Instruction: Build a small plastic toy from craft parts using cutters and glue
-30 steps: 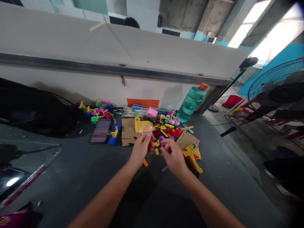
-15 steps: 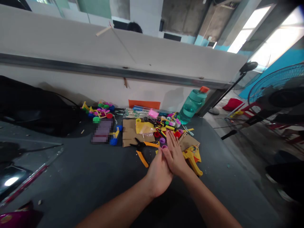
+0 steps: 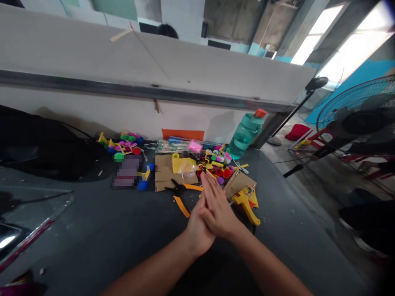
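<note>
My left hand [image 3: 197, 236] and my right hand [image 3: 218, 211] are pressed palm to palm above the front of the dark table. The right hand's fingers are stretched flat and point away from me, covering most of the left hand's fingers. Anything between the palms is hidden. Just left of my hands lie cutting pliers [image 3: 177, 188] with orange handles, their jaws pointing left. A yellow glue gun [image 3: 247, 203] rests to the right. Beyond my fingertips are a purple cap [image 3: 220, 181], a red cap [image 3: 226, 173] and a heap of small colourful plastic parts [image 3: 217, 156].
A flat piece of cardboard [image 3: 162, 174] bears a yellow packet [image 3: 182, 164]. A teal water bottle [image 3: 243, 137] leans at the back right. Assembled colourful pieces [image 3: 125, 144] and a blurred rectangular object [image 3: 126, 172] lie left. A black bag [image 3: 40, 144] sits far left; a fan [image 3: 361, 119] stands right.
My right hand has slid over the left, its thumb now lying against the left hand. Both hands sit slightly further left in view, and the scene has shifted left too.
</note>
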Demonstrator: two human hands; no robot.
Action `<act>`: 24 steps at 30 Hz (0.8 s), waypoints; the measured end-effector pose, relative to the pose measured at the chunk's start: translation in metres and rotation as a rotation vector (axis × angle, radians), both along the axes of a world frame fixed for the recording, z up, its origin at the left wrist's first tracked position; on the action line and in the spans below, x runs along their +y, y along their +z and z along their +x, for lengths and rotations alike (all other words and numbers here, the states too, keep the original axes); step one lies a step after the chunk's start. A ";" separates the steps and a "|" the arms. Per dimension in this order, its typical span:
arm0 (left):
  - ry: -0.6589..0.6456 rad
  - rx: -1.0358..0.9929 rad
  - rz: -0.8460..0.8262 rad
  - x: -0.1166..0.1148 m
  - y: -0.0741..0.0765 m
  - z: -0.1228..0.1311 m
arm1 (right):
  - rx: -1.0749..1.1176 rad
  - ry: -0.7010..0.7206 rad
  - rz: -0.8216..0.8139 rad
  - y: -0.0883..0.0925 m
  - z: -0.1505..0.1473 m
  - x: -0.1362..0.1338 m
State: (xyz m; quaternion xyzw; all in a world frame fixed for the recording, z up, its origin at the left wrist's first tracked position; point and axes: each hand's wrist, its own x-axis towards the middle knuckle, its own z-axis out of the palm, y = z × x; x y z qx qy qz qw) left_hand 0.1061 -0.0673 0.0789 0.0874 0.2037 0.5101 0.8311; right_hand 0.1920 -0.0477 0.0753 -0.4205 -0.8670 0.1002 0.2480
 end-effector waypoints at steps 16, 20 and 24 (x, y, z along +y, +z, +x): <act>0.390 0.622 0.386 0.048 0.003 -0.057 | 0.036 0.247 -0.214 0.028 -0.020 -0.037; 0.189 1.330 0.640 0.050 0.000 -0.071 | 0.032 0.189 -0.210 0.043 0.005 -0.029; -0.066 1.955 0.827 0.055 -0.003 -0.080 | -0.087 -0.156 -0.087 0.030 0.050 -0.025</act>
